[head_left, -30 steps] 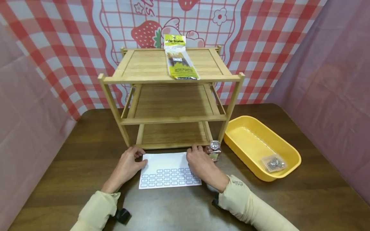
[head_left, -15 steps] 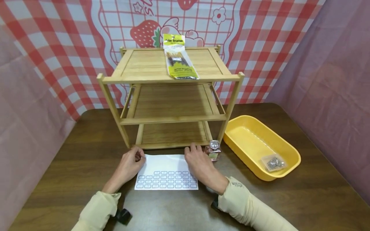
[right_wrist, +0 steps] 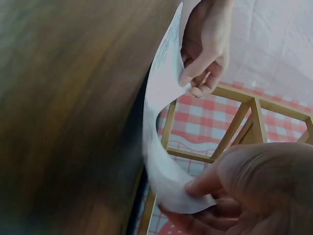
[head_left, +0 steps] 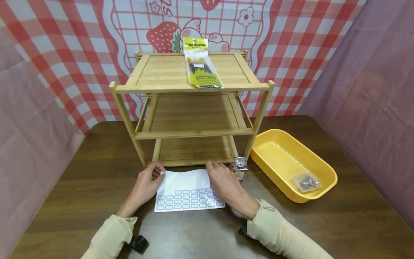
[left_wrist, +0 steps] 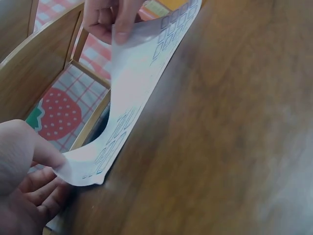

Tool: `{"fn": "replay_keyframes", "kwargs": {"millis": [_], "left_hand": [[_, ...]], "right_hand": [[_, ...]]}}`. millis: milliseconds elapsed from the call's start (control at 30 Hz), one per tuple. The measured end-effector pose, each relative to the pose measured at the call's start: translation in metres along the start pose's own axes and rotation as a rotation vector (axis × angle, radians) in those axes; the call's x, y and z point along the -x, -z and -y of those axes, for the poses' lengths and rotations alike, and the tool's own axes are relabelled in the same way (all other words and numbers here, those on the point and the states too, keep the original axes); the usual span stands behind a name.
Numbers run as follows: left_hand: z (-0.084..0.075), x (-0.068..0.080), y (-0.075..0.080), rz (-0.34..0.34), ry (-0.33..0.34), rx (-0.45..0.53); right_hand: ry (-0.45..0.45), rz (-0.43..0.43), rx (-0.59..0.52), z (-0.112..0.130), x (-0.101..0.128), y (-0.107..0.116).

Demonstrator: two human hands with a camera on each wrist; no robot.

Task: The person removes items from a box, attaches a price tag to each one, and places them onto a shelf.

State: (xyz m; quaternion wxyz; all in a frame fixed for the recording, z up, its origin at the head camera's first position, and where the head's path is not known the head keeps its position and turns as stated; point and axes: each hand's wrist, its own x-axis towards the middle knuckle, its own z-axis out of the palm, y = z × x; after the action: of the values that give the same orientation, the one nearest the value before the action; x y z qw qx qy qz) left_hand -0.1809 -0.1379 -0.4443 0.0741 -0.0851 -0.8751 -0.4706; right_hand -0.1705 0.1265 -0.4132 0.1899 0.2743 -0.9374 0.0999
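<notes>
Head view: white paper sheet of small blue labels (head_left: pixel 189 192) lies on dark wooden surface (head_left: pixel 97 180), long side left-to-right, just before bamboo shelf rack (head_left: pixel 191 108). Left hand (head_left: pixel 145 185) pinches far-left corner, right hand (head_left: pixel 224 183) pinches far-right corner. Far edge lifted, near edge down.

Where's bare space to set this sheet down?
Free: the middle shelf, the bottom shelf, and the table left of the rack. Crowded: in front of the rack, with both hands, the sheet and a small bottle.
</notes>
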Motion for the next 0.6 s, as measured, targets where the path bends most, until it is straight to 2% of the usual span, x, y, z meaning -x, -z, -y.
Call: {"fn": "replay_keyframes", "kwargs": {"millis": [200,367,467,600], "left_hand": [[-0.005,0.004,-0.004,-0.056,0.045,0.086],[-0.007,0.004,-0.005,-0.062,0.098,0.182],[-0.011,0.003,-0.006,-0.039,0.171,0.305],[-0.018,0.006,-0.008,0.006,0.302,0.529]], "right_hand": [[0.011,-0.061,-0.111,-0.005,0.002,0.003],[0.002,-0.123,-0.194,-0.010,0.004,0.007],[-0.005,-0.166,-0.260,-0.012,0.004,0.009],[-0.025,-0.212,-0.335,-0.015,0.005,0.013]]}}
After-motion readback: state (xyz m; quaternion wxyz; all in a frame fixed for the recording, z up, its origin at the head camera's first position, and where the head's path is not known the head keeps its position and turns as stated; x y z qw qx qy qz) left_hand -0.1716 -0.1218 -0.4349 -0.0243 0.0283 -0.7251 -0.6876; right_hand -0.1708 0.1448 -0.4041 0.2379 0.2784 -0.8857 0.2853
